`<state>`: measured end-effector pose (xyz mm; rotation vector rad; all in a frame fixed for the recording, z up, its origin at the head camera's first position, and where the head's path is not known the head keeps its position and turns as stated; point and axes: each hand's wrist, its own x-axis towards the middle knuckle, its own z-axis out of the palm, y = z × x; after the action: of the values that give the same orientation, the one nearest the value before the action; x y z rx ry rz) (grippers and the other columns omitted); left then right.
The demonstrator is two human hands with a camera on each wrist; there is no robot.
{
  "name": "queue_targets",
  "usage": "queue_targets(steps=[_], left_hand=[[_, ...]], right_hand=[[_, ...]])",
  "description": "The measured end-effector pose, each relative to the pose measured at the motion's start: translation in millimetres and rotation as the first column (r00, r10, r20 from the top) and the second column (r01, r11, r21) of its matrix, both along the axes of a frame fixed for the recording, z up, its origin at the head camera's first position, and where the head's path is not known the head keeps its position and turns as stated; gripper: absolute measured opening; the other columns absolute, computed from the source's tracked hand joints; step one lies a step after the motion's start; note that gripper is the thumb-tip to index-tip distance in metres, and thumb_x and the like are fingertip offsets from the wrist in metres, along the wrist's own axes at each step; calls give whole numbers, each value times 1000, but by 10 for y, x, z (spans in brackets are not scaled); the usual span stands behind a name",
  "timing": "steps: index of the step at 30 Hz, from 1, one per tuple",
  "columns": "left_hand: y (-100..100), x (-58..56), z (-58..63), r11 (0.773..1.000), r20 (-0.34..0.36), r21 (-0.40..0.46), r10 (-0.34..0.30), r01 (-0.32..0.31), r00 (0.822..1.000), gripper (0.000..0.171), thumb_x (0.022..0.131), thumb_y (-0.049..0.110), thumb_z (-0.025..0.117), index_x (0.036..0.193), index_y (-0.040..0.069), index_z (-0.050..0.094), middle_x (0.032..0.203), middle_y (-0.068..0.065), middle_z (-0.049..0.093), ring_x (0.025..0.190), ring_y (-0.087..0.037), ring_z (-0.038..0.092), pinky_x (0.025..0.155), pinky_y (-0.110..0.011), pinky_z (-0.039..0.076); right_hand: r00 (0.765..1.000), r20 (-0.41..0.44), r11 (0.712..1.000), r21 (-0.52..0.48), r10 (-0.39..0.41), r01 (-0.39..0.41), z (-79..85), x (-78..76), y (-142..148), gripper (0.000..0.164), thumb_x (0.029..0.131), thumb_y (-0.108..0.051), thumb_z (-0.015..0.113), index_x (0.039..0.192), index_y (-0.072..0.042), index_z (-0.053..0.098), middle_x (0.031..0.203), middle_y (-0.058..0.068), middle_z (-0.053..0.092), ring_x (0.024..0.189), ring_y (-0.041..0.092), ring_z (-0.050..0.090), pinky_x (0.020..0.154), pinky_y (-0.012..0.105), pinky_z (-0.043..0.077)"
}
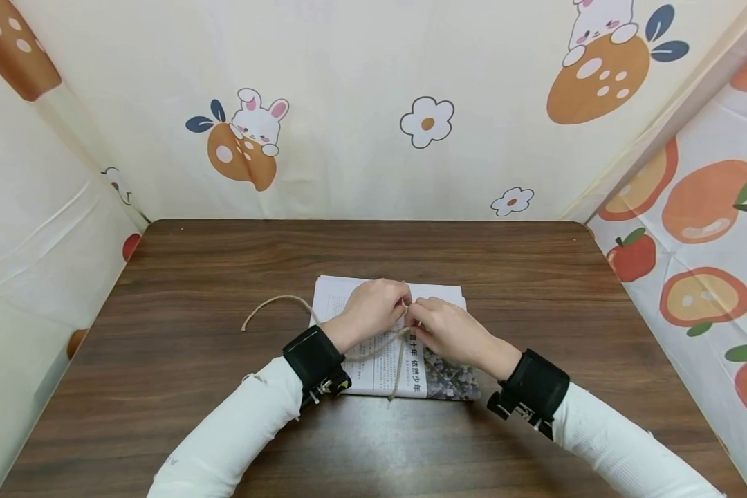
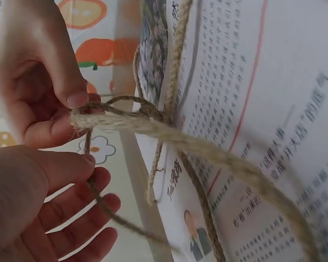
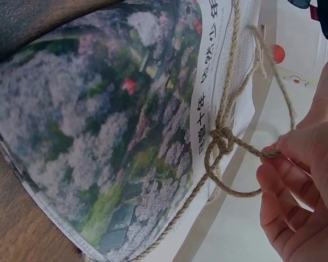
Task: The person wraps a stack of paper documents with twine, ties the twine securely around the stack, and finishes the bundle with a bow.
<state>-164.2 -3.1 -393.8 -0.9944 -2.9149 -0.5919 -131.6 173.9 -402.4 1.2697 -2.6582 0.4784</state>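
A folded stack of newspaper [image 1: 364, 377] lies on the table, with a jute rope [image 3: 229, 71] tied around it and a knot [image 3: 223, 139] on top. Above the stack, my left hand [image 1: 375, 304] pinches a thin strand of the rope between thumb and forefinger, its other fingers loosely bent in the left wrist view. Close beside it, my right hand [image 1: 451, 328] pinches a rope loop that rises from the knot. One loose rope end [image 1: 280, 299] trails onto the table at the left. Part of the left hand is hidden behind the right in the right wrist view.
The dark wooden table [image 1: 193, 346] extends around the stack. A cream patterned curtain [image 1: 348, 138] hangs at its back edge, and fruit-print cloth [image 1: 709, 277] stands along the right side. Each wrist wears a black strap [image 1: 314, 360] with a camera.
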Motion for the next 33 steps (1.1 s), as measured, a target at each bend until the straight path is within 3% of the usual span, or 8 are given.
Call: queue_targets(steps=[8,21,33], left_hand=[[-127,62,7,999,34,-16,37,-36,999,12,85,11,58,89,18,68,80,4,62,62,-8,50,48,-22,38],[-226,156,128,997,37,-56,63,-61,997,8,84,15,62,82,19,68,76,7,61,68,-9,56,55,-28,43],[-244,217,193,998,53,-49,50,-47,997,8,80,11,63,79,17,69,72,6,61,62,-9,53,52,-27,42]], right_hand=[[995,27,995,-18,-98,99,-19,-11,9,11,81,-1,61,87,-9,57,78,-4,51,69,9,46,62,25,41],[963,127,970,-25,-239,244,-8,-26,-4,9,85,-5,54,83,-14,54,72,-7,48,63,6,43,57,22,37],[893,291,933,-3,-342,359,14,-56,43,5,90,-11,52,86,-13,55,67,-7,49,53,5,41,51,23,34]])
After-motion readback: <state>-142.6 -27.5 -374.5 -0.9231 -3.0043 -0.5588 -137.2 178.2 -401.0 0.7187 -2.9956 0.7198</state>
